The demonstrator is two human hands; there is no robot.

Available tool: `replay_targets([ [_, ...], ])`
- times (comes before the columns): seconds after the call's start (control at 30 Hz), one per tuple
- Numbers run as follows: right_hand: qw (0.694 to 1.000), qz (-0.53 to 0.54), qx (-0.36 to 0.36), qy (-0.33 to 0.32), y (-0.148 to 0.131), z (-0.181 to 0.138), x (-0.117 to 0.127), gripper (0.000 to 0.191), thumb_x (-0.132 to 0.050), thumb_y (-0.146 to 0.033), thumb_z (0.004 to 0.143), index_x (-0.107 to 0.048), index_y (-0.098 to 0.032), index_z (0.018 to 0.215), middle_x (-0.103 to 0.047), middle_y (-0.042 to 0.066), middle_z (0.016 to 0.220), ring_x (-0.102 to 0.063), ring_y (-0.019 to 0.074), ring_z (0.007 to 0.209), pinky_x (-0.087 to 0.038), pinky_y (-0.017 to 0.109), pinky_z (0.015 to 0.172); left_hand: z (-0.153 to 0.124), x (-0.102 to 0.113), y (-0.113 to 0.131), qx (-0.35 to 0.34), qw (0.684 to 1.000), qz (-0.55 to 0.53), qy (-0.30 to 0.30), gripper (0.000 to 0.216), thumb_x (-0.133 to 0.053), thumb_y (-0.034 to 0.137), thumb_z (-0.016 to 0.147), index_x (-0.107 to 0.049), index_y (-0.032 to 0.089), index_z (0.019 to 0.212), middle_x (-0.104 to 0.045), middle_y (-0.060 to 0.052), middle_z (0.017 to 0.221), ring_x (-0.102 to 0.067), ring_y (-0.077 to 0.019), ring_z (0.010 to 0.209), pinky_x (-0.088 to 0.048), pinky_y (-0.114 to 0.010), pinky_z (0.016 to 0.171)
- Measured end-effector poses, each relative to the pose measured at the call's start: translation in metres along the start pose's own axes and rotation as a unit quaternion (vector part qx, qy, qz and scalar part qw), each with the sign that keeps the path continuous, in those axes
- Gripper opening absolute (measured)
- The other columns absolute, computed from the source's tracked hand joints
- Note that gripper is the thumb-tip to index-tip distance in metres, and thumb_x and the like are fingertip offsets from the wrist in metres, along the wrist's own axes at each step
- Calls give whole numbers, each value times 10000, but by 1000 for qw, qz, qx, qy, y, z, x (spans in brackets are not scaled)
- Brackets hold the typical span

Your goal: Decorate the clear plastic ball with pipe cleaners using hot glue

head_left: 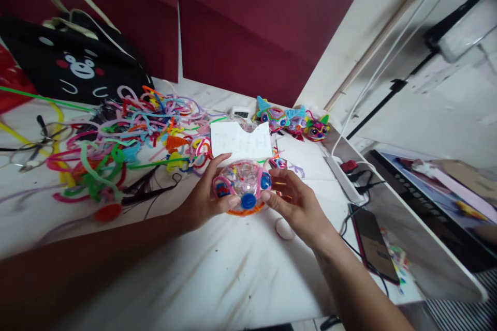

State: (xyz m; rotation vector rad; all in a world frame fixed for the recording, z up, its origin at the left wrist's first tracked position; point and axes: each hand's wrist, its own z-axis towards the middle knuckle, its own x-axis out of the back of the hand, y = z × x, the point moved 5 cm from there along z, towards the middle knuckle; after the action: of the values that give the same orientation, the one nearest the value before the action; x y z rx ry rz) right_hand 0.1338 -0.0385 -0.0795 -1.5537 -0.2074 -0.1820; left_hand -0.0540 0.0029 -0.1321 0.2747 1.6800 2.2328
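Both hands hold a clear plastic bottle craft (241, 176) just above the table. It has a blue cap at its front, pink fuzzy trim, blue spots at its sides and orange edging below. My left hand (205, 192) grips its left side, the thumb near the blue cap. At the right side, my right hand (297, 200) has its thumb and fingers on the craft near the blue spot. Behind it stands a torn white sheet (240, 140) with faint marks. A small pale round piece (284, 228) lies under my right hand.
A tangled heap of coloured pipe cleaners (112, 150) spreads across the left. Finished-looking animal-face crafts (274, 118) stand at the back right. A black bag (77, 64) is behind the heap. A power strip (349, 183) and a phone (375, 243) lie along the right edge.
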Motion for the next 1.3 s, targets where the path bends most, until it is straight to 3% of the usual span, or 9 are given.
replay_targets([
  [0.27, 1000, -15, 22, -3, 5, -2, 7, 615, -775, -614, 728, -571, -230, 1162, -685, 110, 1152, -665, 261, 1083, -565, 393, 846, 0, 2, -5, 10, 1000, 7, -1, 876, -774, 389, 724, -323, 257, 1464, -606, -113, 1283, -670, -295, 1077, -558, -373, 881],
  [0.4, 988, -144, 31, 39, 16, -7, 49, 462, -658, -566, 855, -612, -223, 1161, -679, 118, 1209, -678, 259, 1066, -551, 417, 887, 2, 7, -9, 27, 999, 0, 17, 863, -778, 419, 716, -355, 273, 1454, -612, -89, 1266, -658, -294, 1083, -546, -363, 894],
  [0.5, 942, -329, 8, 66, 35, -11, 87, 437, -594, -538, 875, -653, -204, 1150, -675, 135, 1214, -689, 282, 991, -543, 452, 854, 5, 12, -14, 35, 999, -5, 38, 848, -776, 434, 711, -381, 279, 1446, -577, -84, 1325, -632, -300, 1122, -520, -365, 930],
  [0.6, 910, -412, -31, 44, 58, -13, 109, 454, -565, -486, 853, -672, -157, 1149, -693, 168, 1149, -680, 330, 1025, -520, 484, 857, 6, 15, -19, 41, 998, -11, 54, 824, -767, 443, 715, -404, 288, 1438, -532, -81, 1398, -610, -295, 1147, -495, -350, 941],
  [0.83, 927, -368, -60, -26, 79, -2, 110, 472, -613, -493, 782, -696, -174, 1119, -753, 89, 913, -683, 232, 755, -523, 377, 729, 3, 11, -18, 83, 993, -58, 65, 790, -746, 433, 727, -418, 285, 1431, -593, -66, 1308, -611, -266, 1104, -478, -345, 944],
  [0.97, 937, -332, -81, -64, 76, 8, 105, 396, -662, -512, 773, -720, -170, 965, -637, 4, 685, -554, 168, 609, -430, 301, 580, 3, 12, -20, 83, 993, -67, 56, 761, -732, 437, 747, -418, 283, 1424, -608, -62, 1310, -588, -277, 1162, -465, -354, 973],
  [1.07, 948, -287, -106, -87, 71, 12, 102, 380, -643, -549, 794, -687, -171, 801, -548, -26, 626, -484, 137, 561, -385, 272, 520, 3, 13, -22, 89, 991, -77, 57, 746, -725, 439, 763, -412, 299, 1426, -558, -61, 1393, -559, -287, 1224, -445, -374, 1012],
  [1.17, 960, -235, -127, -82, 64, 8, 104, 414, -611, -586, 821, -670, -178, 776, -527, -24, 644, -480, 133, 557, -413, 271, 517, 3, 13, -22, 90, 990, -81, 68, 712, -710, 439, 774, -431, 298, 1414, -551, -65, 1393, -538, -307, 1259, -427, -407, 1042],
  [1.3, 985, -115, -126, -22, 49, -10, 112, 339, -736, -532, 778, -724, -195, 809, -541, -6, 668, -471, 135, 578, -427, 264, 526, 4, 13, -22, 93, 988, -93, 87, 683, -721, 449, 768, -466, 301, 1385, -561, -59, 1376, -534, -308, 1271, -422, -418, 1058],
])
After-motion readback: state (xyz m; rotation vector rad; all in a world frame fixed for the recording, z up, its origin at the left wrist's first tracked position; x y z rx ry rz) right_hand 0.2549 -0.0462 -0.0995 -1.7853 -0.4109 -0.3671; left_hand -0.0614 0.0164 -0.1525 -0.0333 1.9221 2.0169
